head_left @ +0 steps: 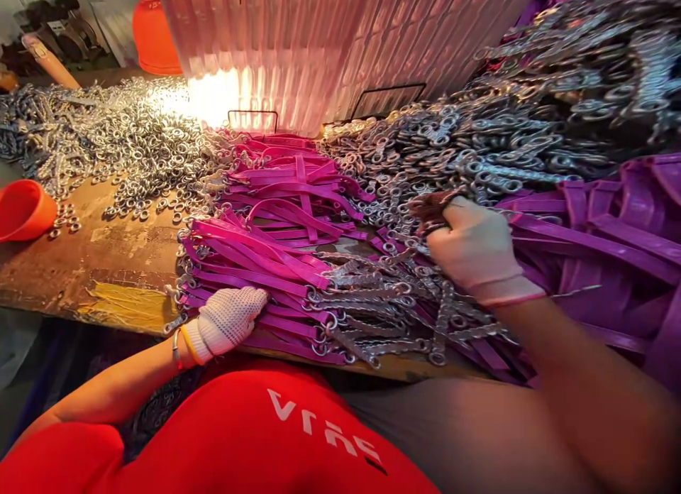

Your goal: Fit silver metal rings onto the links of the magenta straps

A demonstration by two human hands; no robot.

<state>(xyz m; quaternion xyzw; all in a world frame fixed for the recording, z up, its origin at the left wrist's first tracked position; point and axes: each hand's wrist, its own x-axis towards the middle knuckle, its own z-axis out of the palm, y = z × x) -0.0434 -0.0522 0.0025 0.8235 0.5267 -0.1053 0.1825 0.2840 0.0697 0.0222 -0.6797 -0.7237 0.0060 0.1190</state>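
Note:
My left hand [226, 320], in a white dotted glove, lies closed on a row of purple straps [266, 267] near the table's front edge. Its fingers curl around a strap and are partly hidden. Metal rings and twisted metal links [372, 302] join the straps' right ends. My right hand [473, 245], also gloved, is raised in a fist over the links to the right. Something dark brown shows at its fingers; whether this is a held thing or the glove's stained fingertips, I cannot make out. More pink-purple straps [298, 189] lie behind the front row.
A heap of metal rings and links [154, 146] covers the back left, with another metal pile [479, 132] at the back right. Wide purple straps [611, 253] fill the right side. An orange cup [26, 210] lies tipped at left. A ribbed translucent panel [319, 47] stands behind.

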